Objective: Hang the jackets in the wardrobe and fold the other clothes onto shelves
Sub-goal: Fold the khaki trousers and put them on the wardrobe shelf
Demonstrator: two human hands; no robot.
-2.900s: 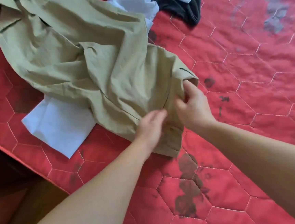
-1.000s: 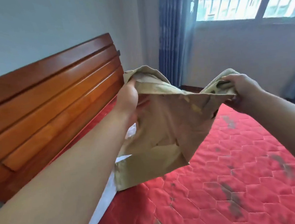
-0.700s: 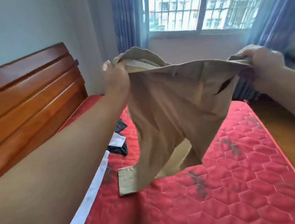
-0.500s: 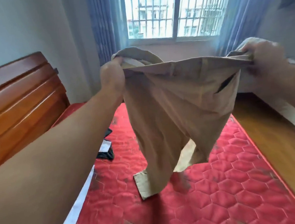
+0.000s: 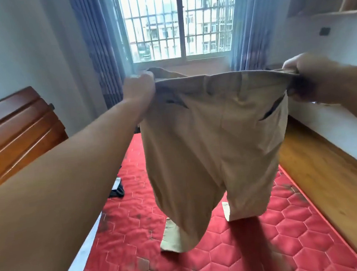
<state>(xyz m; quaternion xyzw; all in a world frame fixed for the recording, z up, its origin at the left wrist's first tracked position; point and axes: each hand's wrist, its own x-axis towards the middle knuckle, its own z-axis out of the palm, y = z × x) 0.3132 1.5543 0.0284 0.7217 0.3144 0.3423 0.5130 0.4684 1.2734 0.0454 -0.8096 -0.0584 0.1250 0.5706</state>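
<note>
Trousers (image 5: 208,145): matt tan woven cloth, lightly creased. Mattress (image 5: 290,240): red quilted cloth w/ hexagon stitching, slight sheen, dark smudges. Headboard (image 5: 15,136): glossy varnished reddish wood. Floor (image 5: 333,191): smooth light wood boards. Curtains (image 5: 98,45): thin blue cloth. Window bars (image 5: 176,21): look like metal.

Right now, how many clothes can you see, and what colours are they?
Tan: 1, the trousers, held up by the waistband in the left hand and right hand.
Black and white: 1, a small bundle on the red mattress; it may be more than one piece.
Total: 2
</note>
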